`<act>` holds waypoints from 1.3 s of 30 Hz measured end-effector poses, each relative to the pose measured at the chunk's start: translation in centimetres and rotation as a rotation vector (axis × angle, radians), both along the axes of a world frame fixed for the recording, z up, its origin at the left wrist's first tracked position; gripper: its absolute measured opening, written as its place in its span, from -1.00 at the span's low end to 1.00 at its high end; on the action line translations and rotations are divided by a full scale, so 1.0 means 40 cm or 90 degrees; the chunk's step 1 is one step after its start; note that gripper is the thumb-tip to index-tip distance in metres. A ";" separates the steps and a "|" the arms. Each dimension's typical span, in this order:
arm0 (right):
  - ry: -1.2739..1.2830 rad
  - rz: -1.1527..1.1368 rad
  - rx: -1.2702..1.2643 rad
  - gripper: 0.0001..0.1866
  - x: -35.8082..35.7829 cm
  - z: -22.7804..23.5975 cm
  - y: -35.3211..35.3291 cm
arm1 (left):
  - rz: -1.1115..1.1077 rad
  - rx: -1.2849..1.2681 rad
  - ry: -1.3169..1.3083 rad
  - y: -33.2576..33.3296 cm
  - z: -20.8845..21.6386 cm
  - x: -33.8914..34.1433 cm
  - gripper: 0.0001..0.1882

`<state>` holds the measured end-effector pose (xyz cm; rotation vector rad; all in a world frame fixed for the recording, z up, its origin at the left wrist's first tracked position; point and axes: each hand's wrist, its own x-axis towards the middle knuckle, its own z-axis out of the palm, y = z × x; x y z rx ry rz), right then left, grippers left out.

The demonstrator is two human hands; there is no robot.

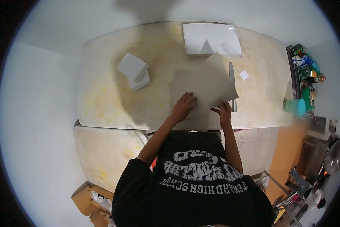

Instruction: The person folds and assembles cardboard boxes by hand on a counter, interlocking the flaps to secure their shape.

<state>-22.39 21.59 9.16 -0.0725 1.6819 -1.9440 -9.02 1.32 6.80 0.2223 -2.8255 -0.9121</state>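
Note:
Several grey-brown cardboard sheets (207, 77) lie overlapping in front of me on the table. My left hand (182, 107) rests on them with its fingers stretched out. At the near right edge of the top sheet, my right hand (224, 112) pinches the cardboard between thumb and fingers. The top sheet is turned at an angle over the others. Close by its right side lies a long metal knife (232, 73), partly covered by the sheet's corner. A small white square (244, 75) sits to the right of the knife.
Two small white boxes (132, 65) lean together at the left of the table (101, 83). A large flat white box (194, 38) is at the back, with clear plastic on it. A teal cup (294, 107) stands near the right edge. An open carton (85, 198) is at lower left.

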 end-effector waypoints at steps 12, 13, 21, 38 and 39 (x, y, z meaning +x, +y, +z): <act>0.041 0.071 0.078 -0.57 0.050 0.088 0.003 | 0.220 0.448 -0.007 -0.016 0.073 0.013 -0.82; 0.101 0.090 0.053 -0.59 0.053 0.097 -0.002 | 0.216 0.465 0.011 -0.013 0.091 0.008 -0.81; 0.104 -0.046 -0.116 -0.75 -0.003 0.164 0.032 | 0.212 0.577 0.068 0.004 0.212 -0.022 -0.75; -0.044 -0.245 -0.160 -0.75 -0.032 0.170 0.219 | 0.656 0.469 0.183 -0.234 -0.037 0.150 -0.80; -0.070 -0.242 -0.175 -0.72 -0.028 0.163 0.213 | 0.678 0.476 0.197 -0.252 -0.025 0.143 -0.82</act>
